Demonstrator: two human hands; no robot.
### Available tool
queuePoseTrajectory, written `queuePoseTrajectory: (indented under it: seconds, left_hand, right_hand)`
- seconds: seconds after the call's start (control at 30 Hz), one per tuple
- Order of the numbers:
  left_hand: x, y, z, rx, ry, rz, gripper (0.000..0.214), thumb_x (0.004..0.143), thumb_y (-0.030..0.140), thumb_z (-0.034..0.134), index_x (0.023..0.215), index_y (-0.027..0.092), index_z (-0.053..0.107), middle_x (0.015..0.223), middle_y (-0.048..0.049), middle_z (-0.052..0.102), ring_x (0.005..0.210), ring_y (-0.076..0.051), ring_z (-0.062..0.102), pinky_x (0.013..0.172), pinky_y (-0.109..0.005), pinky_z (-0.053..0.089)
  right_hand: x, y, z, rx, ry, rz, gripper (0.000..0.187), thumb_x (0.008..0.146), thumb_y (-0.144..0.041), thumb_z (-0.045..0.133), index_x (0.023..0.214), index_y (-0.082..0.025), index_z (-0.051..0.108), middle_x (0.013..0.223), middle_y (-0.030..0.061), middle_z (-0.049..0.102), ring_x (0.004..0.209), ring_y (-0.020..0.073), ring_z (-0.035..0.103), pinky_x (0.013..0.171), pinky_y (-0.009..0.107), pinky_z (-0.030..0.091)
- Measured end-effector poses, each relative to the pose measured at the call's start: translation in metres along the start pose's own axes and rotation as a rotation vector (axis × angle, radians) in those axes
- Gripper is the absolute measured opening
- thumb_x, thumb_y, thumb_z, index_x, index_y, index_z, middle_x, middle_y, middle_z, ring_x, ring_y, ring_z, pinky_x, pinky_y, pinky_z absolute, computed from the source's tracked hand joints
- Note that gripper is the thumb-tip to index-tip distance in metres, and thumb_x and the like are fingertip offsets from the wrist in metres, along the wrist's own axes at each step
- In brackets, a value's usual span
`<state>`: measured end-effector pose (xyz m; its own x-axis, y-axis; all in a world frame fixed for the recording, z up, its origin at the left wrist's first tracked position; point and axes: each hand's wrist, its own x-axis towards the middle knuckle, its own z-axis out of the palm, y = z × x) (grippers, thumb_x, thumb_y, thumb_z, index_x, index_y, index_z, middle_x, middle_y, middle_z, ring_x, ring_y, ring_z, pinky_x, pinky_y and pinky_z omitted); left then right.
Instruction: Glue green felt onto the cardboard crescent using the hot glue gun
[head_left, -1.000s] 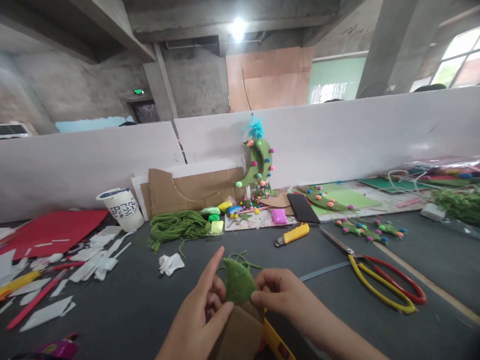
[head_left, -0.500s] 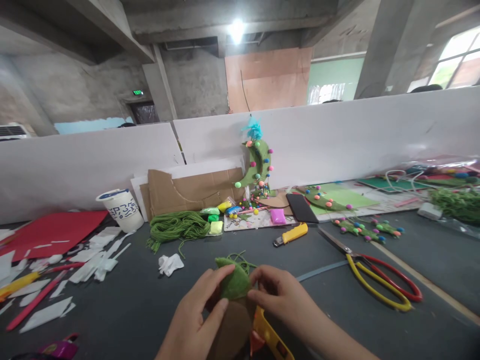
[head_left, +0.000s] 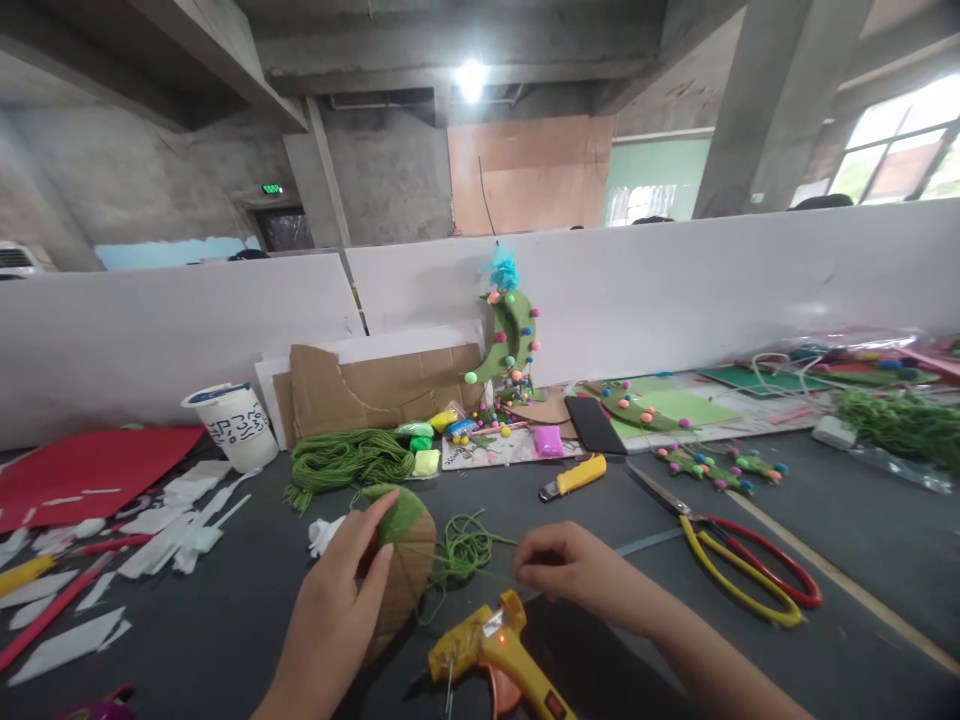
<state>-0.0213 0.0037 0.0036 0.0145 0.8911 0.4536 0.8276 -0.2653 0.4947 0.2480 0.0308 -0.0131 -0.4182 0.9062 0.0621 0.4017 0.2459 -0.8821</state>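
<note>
My left hand [head_left: 341,580] grips a curved cardboard piece [head_left: 409,572] whose top end is covered in green yarn. The thumb lies on its face and the fingers curl round its left edge. Off to the right, my right hand [head_left: 559,565] pinches a strand of green yarn, drawn out from the cardboard piece. A loose tangle of green yarn [head_left: 466,548] rests on the table between my hands. Just below it lies a yellow hot glue gun [head_left: 495,640] with a small red light lit, its nozzle pointing left.
Large scissors [head_left: 739,560] and a yellow utility knife [head_left: 574,477] lie to the right. Behind are a green yarn skein [head_left: 349,462], a phone [head_left: 595,424] and a pompom-trimmed green crescent [head_left: 517,335]. Paper scraps [head_left: 184,520] and a white cup [head_left: 234,428] occupy the left.
My hands have moved apart, the left one carrying the cardboard piece leftward. The right hand has drawn a yarn strand out to the right. The glue gun and yarn tangle show more fully.
</note>
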Motion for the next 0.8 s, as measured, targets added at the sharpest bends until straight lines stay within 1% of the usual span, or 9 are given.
queuePoseTrajectory:
  seconds: [0.07, 0.17, 0.23, 0.3, 0.37, 0.43, 0.5, 0.63, 0.8]
  left_hand:
    - [0.001, 0.001, 0.0, 0.012, 0.009, 0.0, 0.038, 0.088, 0.027, 0.044, 0.125, 0.03, 0.051, 0.098, -0.0013, 0.064, 0.085, -0.018, 0.063, 0.076, -0.027, 0.049]
    - [0.001, 0.003, 0.0, 0.034, -0.011, -0.005, 0.038, 0.088, 0.025, 0.042, 0.126, 0.028, 0.051, 0.1, -0.003, 0.063, 0.089, -0.02, 0.062, 0.078, -0.029, 0.049]
    - [0.001, 0.004, 0.001, 0.048, -0.037, -0.003, 0.04, 0.089, 0.024, 0.041, 0.127, 0.028, 0.05, 0.098, -0.0031, 0.062, 0.089, -0.02, 0.062, 0.077, -0.029, 0.049]
    - [0.001, 0.003, 0.003, 0.05, -0.051, -0.007, 0.04, 0.089, 0.023, 0.04, 0.128, 0.029, 0.048, 0.098, -0.0028, 0.062, 0.088, -0.02, 0.061, 0.076, -0.029, 0.048]
    - [0.0, 0.001, 0.004, 0.037, -0.048, -0.02, 0.04, 0.089, 0.023, 0.04, 0.128, 0.03, 0.048, 0.102, -0.0028, 0.061, 0.089, -0.02, 0.061, 0.077, -0.03, 0.048]
    - [0.0, -0.002, 0.005, 0.001, -0.042, -0.038, 0.04, 0.088, 0.024, 0.042, 0.127, 0.031, 0.049, 0.105, -0.0028, 0.061, 0.091, -0.02, 0.06, 0.079, -0.03, 0.047]
    - [0.001, -0.005, 0.006, -0.048, -0.038, -0.071, 0.039, 0.087, 0.025, 0.044, 0.126, 0.031, 0.05, 0.102, -0.0022, 0.061, 0.088, -0.02, 0.061, 0.079, -0.03, 0.047]
    - [0.004, -0.01, 0.005, -0.083, -0.017, -0.127, 0.04, 0.085, 0.026, 0.046, 0.125, 0.03, 0.052, 0.098, -0.0015, 0.06, 0.085, -0.019, 0.061, 0.079, -0.031, 0.047]
    - [0.01, -0.016, 0.001, -0.087, -0.002, -0.181, 0.041, 0.085, 0.027, 0.047, 0.126, 0.03, 0.051, 0.088, 0.0001, 0.056, 0.076, -0.019, 0.059, 0.074, -0.032, 0.046]
  right_hand:
    - [0.0, -0.001, -0.001, -0.09, 0.085, 0.006, 0.016, 0.078, -0.019, 0.052, 0.079, -0.018, 0.068, 0.069, 0.0011, 0.063, 0.066, 0.0181, 0.058, 0.059, 0.025, 0.044]
    - [-0.001, -0.006, -0.001, -0.26, 0.291, 0.005, 0.028, 0.08, -0.016, 0.045, 0.103, -0.016, 0.061, 0.102, 0.0113, 0.062, 0.099, 0.0263, 0.054, 0.082, 0.037, 0.042]
    - [-0.005, -0.011, 0.004, -0.359, 0.329, -0.005, 0.024, 0.079, -0.017, 0.048, 0.098, -0.018, 0.062, 0.108, 0.0132, 0.06, 0.106, 0.0285, 0.051, 0.087, 0.04, 0.038]
    - [-0.013, -0.017, 0.015, -0.429, 0.26, 0.011, 0.013, 0.078, -0.024, 0.053, 0.072, -0.019, 0.063, 0.081, 0.0096, 0.065, 0.081, 0.027, 0.06, 0.072, 0.036, 0.043]
    - [-0.021, -0.022, 0.029, -0.492, 0.152, 0.062, 0.023, 0.072, -0.037, 0.062, 0.057, -0.018, 0.062, 0.062, 0.0087, 0.063, 0.058, 0.0266, 0.06, 0.055, 0.034, 0.041]
    - [-0.028, -0.026, 0.041, -0.615, -0.022, 0.15, 0.029, 0.067, -0.045, 0.065, 0.067, -0.016, 0.067, 0.07, 0.0142, 0.068, 0.059, 0.0305, 0.063, 0.051, 0.033, 0.038]
    - [-0.033, -0.028, 0.047, -0.643, -0.13, 0.178, 0.029, 0.062, -0.037, 0.069, 0.078, -0.013, 0.07, 0.082, 0.0178, 0.07, 0.064, 0.0317, 0.065, 0.051, 0.032, 0.037]
    - [-0.034, -0.026, 0.039, -0.322, -0.16, 0.226, 0.019, 0.061, -0.025, 0.069, 0.079, -0.019, 0.066, 0.076, 0.0054, 0.069, 0.063, 0.02, 0.061, 0.048, 0.024, 0.034]
    - [-0.025, -0.026, 0.022, 0.287, -0.133, 0.244, 0.029, 0.054, -0.015, 0.068, 0.078, -0.02, 0.054, 0.068, -0.006, 0.056, 0.06, 0.0116, 0.05, 0.049, 0.019, 0.031]
